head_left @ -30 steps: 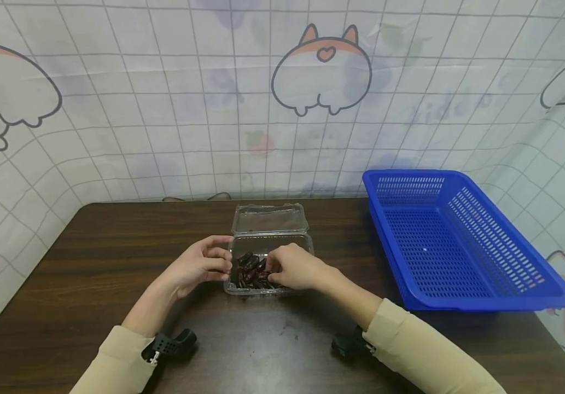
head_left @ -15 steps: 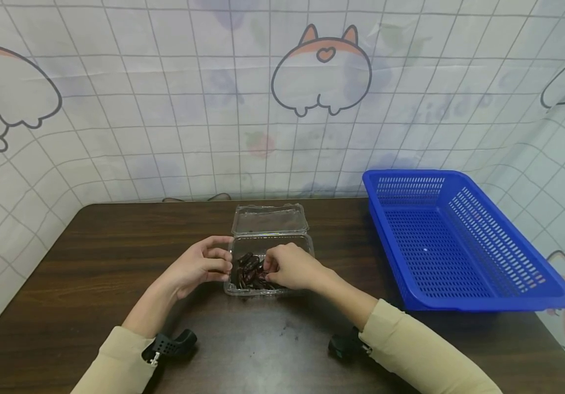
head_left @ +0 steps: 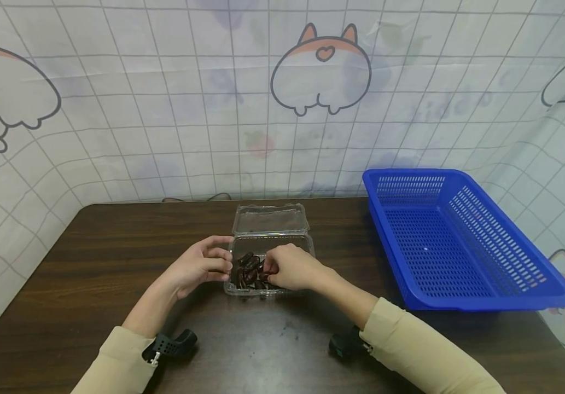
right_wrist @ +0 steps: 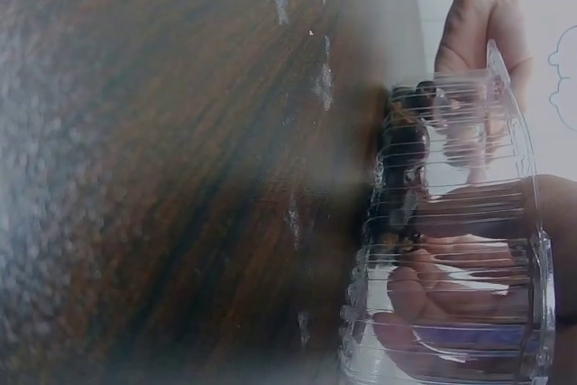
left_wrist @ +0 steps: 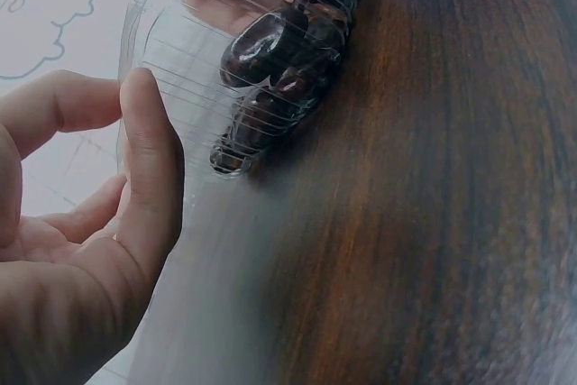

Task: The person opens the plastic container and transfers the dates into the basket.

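While a pale gridded backdrop (head_left: 188,109) printed with cartoon animals rises behind the clear plastic container (head_left: 257,244), a dark wood-grain tabletop (head_left: 115,241) spreads beneath it on every side. To the container's right, well apart from it, sits a blue basket (head_left: 452,249) with slotted walls. Two beige sleeves come in from in front of the container, the left sleeve (head_left: 115,361) to its left and the right sleeve (head_left: 425,350) to its right. The container itself rests flat, with its hinged lid (head_left: 271,219) laid open at its back edge.

At the container's left wall is the left hand (head_left: 203,265), its fingers loosely bent and spread apart, with the tips resting against the outside of the plastic. The right hand (head_left: 294,267) reaches over the container's right part and down inside, fingers curled and their tips among the contents; whether they have closed on a piece, I cannot tell. Each wrist wears a black device, the left device (head_left: 174,345) and the right device (head_left: 346,346) both nearer the viewer than the container. Smallest are the dark, glossy, oblong pieces (head_left: 249,271), heaped toward the container's front left, several overlapping and touching.
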A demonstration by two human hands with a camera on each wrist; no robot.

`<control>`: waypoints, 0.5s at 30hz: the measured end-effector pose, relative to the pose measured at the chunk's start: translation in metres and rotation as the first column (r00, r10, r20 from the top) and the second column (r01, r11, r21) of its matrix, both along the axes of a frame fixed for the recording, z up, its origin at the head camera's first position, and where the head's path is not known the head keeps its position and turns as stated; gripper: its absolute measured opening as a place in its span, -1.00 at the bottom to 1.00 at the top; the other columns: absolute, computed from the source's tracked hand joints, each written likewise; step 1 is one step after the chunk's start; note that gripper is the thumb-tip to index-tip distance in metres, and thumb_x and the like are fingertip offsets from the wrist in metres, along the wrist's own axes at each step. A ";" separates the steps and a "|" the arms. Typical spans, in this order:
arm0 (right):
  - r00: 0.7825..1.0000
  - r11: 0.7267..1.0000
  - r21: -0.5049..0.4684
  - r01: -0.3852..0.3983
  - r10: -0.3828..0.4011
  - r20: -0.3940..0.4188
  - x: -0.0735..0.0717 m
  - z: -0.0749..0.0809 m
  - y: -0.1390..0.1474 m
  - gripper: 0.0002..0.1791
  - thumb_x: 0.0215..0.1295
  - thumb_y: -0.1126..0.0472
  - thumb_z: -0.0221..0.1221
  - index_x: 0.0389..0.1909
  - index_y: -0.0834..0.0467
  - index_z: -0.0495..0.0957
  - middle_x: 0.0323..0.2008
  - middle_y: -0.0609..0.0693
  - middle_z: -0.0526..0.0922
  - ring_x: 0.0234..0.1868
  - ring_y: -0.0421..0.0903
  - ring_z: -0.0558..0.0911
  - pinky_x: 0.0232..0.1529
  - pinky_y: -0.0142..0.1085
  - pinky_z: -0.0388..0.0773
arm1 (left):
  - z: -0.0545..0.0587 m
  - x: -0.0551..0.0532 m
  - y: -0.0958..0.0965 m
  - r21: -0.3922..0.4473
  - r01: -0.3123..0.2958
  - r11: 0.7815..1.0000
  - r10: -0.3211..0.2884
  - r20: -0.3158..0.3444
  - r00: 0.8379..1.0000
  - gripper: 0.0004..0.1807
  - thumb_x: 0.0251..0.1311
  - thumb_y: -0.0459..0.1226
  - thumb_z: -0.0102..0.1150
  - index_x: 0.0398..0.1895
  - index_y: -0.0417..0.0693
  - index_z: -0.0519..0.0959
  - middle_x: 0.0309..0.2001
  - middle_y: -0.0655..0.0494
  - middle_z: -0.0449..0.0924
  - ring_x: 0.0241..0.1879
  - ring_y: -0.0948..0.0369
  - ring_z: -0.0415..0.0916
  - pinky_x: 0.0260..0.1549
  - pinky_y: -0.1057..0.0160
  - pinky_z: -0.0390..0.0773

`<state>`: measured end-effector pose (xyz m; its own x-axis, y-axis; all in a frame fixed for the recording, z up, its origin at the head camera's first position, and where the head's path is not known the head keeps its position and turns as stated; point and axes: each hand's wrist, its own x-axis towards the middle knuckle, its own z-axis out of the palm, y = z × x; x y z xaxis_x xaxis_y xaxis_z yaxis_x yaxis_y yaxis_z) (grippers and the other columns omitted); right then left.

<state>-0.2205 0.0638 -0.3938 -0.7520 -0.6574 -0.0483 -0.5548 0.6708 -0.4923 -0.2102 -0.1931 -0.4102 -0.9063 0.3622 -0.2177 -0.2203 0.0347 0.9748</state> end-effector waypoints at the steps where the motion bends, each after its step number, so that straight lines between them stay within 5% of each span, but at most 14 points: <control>1: 1.000 1.000 0.003 -0.001 0.001 0.001 0.000 0.000 0.000 -0.94 0.30 0.32 0.34 -0.25 0.15 0.66 -0.39 -0.10 0.62 -0.37 -0.17 0.59 -0.30 -0.23 0.59 | 0.000 0.000 0.000 -0.001 0.000 1.000 0.000 0.000 1.000 -0.29 0.33 -0.53 0.16 0.52 -0.24 0.17 -0.14 -0.08 0.51 -0.26 0.14 0.56 -0.22 0.19 0.71; 15: 1.000 0.998 -0.054 -0.023 0.023 0.006 0.000 0.005 0.006 -0.90 0.30 0.32 0.32 -0.22 0.14 0.61 -0.36 -0.09 0.62 -0.32 -0.15 0.59 -0.25 -0.23 0.57 | 0.001 0.000 0.001 -0.009 -0.007 1.000 0.007 0.002 1.000 -0.29 0.34 -0.54 0.16 0.53 -0.23 0.18 -0.11 -0.12 0.50 -0.27 0.14 0.57 -0.21 0.17 0.71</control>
